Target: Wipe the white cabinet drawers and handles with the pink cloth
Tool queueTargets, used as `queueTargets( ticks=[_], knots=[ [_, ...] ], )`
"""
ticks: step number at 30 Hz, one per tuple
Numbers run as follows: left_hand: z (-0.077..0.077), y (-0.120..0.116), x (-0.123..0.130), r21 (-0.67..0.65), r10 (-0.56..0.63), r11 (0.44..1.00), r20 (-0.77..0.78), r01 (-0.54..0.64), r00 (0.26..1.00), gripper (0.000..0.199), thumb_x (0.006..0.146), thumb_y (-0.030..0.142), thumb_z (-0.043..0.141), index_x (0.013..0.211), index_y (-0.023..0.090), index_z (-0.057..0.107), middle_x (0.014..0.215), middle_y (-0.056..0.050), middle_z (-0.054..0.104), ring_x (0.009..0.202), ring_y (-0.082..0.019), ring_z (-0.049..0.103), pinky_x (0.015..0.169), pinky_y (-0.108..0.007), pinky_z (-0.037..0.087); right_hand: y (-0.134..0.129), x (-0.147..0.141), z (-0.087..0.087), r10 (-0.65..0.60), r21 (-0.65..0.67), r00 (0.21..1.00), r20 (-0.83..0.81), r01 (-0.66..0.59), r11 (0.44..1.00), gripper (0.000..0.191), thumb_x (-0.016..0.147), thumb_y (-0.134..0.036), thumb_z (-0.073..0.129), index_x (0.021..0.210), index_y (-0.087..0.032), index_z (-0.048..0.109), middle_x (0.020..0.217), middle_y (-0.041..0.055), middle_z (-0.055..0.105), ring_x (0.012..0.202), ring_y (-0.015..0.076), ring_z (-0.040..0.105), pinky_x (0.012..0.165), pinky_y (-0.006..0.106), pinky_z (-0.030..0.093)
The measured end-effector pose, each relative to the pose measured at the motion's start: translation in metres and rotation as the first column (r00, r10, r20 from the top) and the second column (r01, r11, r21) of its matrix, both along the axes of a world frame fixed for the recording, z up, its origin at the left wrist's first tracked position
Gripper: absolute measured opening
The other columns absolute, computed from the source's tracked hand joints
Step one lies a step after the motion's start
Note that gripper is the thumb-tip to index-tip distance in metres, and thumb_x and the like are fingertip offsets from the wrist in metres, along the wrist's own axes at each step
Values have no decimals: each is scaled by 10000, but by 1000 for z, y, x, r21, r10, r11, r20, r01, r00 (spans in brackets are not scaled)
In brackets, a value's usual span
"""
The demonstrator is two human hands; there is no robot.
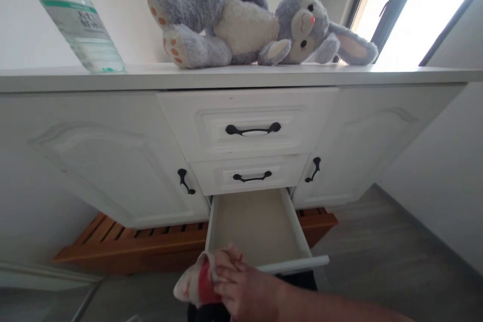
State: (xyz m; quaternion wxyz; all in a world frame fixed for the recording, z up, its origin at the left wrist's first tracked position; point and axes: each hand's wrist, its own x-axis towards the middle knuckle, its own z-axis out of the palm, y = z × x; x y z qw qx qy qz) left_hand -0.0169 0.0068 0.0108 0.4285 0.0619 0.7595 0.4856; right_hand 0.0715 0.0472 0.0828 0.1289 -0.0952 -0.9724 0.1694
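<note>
My right hand [251, 289] reaches in from the lower right, its fingers closed on a small bundle of cloth [206, 282], white and greyish with a red band. Fingertips of what appears to be my left hand [227, 256] show just behind, pressed against the same cloth; the rest of that hand is hidden. Both hands are at the front left corner of a pulled-out white drawer [319, 261], whose pale bottom is visible.
Above are two closed drawers [252, 105] with black handles, between cabinet doors [105, 161] [358, 146]. A grey plush rabbit [245, 25] lies on the white top, with a clear bottle [83, 25] left of it. A slatted wooden bench [151, 249] is below.
</note>
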Motion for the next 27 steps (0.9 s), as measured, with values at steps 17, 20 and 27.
queueTargets(
  ticks=[17, 20, 27],
  knots=[
    [-50, 96, 11, 350, -255, 931, 408, 108, 876, 492, 617, 576, 807, 932, 200, 780, 840, -19, 749, 616, -75, 610, 597, -217, 481, -2, 248, 0, -951, -873, -27, 309, 389, -295, 493, 664, -589, 709, 959, -200, 768, 958, 143, 778, 1005, 356, 713, 886, 426, 560],
    [-48, 141, 5, 330, -259, 934, 353, 139, 899, 521, 603, 600, 798, 922, 189, 761, 903, -37, 751, 619, -105, 632, 565, -247, 469, 11, 190, -8, -917, -943, 244, 316, -22, -331, 448, 573, -566, 803, 820, -194, 778, 919, 159, 777, 963, 369, 725, 896, 443, 547],
    [-51, 125, -43, 221, -193, 970, 440, 103, 877, 604, 761, 733, 528, 876, 175, 728, 777, -118, 774, 657, -259, 711, 578, -381, 543, 66, 23, -38, -917, -844, 372, 141, -439, -307, 404, 555, -350, 885, 896, -150, 801, 1100, 149, 757, 1142, 326, 665, 1044, 404, 466]
  ],
)
